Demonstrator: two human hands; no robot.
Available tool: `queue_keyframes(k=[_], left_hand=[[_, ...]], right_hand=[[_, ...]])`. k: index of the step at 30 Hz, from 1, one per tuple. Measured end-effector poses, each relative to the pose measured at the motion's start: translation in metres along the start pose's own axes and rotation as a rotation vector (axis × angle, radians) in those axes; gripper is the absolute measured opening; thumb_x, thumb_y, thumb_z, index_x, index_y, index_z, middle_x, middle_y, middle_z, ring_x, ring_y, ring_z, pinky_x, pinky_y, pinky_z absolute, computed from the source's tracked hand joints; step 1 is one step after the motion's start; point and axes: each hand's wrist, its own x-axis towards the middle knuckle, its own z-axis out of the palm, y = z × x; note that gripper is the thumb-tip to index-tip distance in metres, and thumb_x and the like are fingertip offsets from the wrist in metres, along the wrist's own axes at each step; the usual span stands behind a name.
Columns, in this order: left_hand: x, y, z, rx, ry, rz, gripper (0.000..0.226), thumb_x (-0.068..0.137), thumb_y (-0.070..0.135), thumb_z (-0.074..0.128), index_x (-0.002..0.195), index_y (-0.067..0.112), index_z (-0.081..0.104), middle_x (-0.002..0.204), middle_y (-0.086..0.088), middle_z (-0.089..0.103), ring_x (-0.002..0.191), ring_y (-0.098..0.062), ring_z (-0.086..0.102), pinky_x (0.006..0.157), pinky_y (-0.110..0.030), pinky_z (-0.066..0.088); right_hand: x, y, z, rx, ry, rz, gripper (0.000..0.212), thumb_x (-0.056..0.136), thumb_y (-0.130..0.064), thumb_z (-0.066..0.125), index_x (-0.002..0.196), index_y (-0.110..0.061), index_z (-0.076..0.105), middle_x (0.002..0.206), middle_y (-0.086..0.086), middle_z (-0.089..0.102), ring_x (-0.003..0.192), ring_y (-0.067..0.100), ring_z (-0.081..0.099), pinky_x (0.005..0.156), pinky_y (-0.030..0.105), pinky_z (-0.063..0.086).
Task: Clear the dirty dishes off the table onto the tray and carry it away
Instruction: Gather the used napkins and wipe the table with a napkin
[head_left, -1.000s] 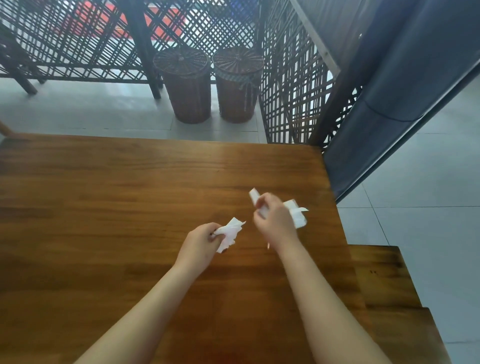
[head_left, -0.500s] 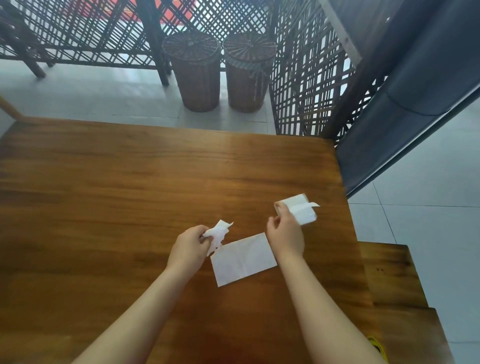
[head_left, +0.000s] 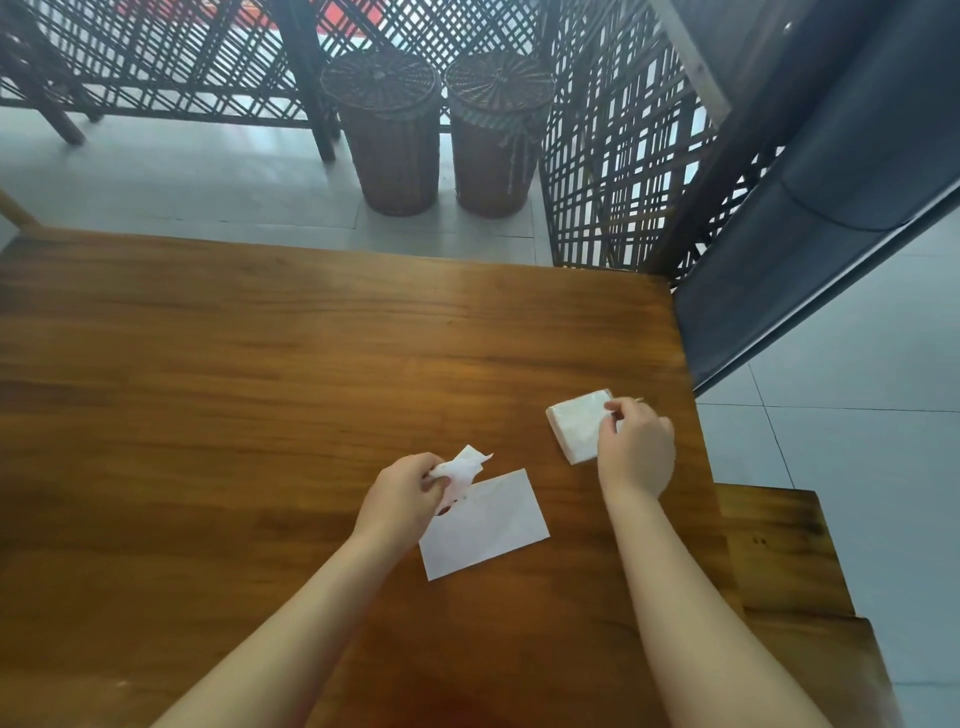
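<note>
My left hand (head_left: 402, 499) grips a crumpled white napkin (head_left: 460, 467) stained reddish, just above the wooden table (head_left: 260, 374). A flat white napkin sheet (head_left: 485, 525) lies on the table right below and beside that hand. My right hand (head_left: 634, 447) is over a small white tissue pack (head_left: 579, 423) near the table's right edge, its fingers curled on the pack's right side. No dishes or tray are in view.
A wooden bench (head_left: 779, 561) sits low at the table's right. Two dark wicker baskets (head_left: 389, 130) (head_left: 496, 130) stand on the tiled floor beyond the far edge, before a lattice screen (head_left: 613, 156). A dark blue panel (head_left: 831, 208) slants at right.
A flat sheet has come to lie on the table between my hands. My right hand moved right and lowered the tissue pack onto the table. My left hand barely moved.
</note>
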Motion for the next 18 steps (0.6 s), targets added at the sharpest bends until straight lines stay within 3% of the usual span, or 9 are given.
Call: queue_keyframes(k=[4, 8, 14, 18], left_hand=[[0.002, 0.004, 0.003, 0.003, 0.0, 0.016, 0.019, 0.096, 0.021, 0.051, 0.106, 0.017, 0.066, 0.095, 0.005, 0.064, 0.08, -0.009, 0.055, 0.056, -0.016, 0.033], [0.001, 0.007, 0.004, 0.003, -0.001, 0.022, 0.02, 0.097, 0.021, 0.051, 0.109, 0.017, 0.066, 0.097, 0.005, 0.064, 0.082, -0.008, 0.056, 0.057, -0.015, 0.035], [-0.002, 0.008, 0.003, -0.021, -0.019, 0.028, 0.018, 0.096, 0.019, 0.051, 0.103, 0.018, 0.067, 0.097, 0.005, 0.065, 0.085, -0.009, 0.057, 0.06, -0.019, 0.041], [-0.008, 0.004, 0.002, -0.027, -0.006, -0.008, 0.016, 0.096, 0.02, 0.052, 0.103, 0.017, 0.066, 0.096, 0.004, 0.065, 0.086, -0.011, 0.059, 0.063, -0.023, 0.047]], right_hand=[[0.01, -0.008, -0.009, 0.036, 0.098, -0.069, 0.018, 0.092, -0.019, 0.061, 0.105, -0.012, 0.072, 0.1, 0.006, 0.072, 0.089, 0.02, 0.06, 0.063, 0.021, 0.045], [0.015, -0.008, -0.011, -0.012, 0.0, -0.042, 0.017, 0.094, -0.021, 0.057, 0.101, -0.012, 0.069, 0.097, 0.007, 0.07, 0.085, 0.019, 0.061, 0.065, 0.025, 0.052], [0.011, -0.022, -0.03, 0.131, 0.4, -0.093, 0.019, 0.092, -0.025, 0.056, 0.095, -0.011, 0.067, 0.095, 0.009, 0.065, 0.086, 0.02, 0.058, 0.068, 0.028, 0.051], [0.022, -0.04, -0.044, 0.156, 0.46, -0.102, 0.021, 0.089, -0.03, 0.056, 0.09, -0.012, 0.068, 0.097, 0.009, 0.061, 0.089, 0.02, 0.055, 0.071, 0.027, 0.049]])
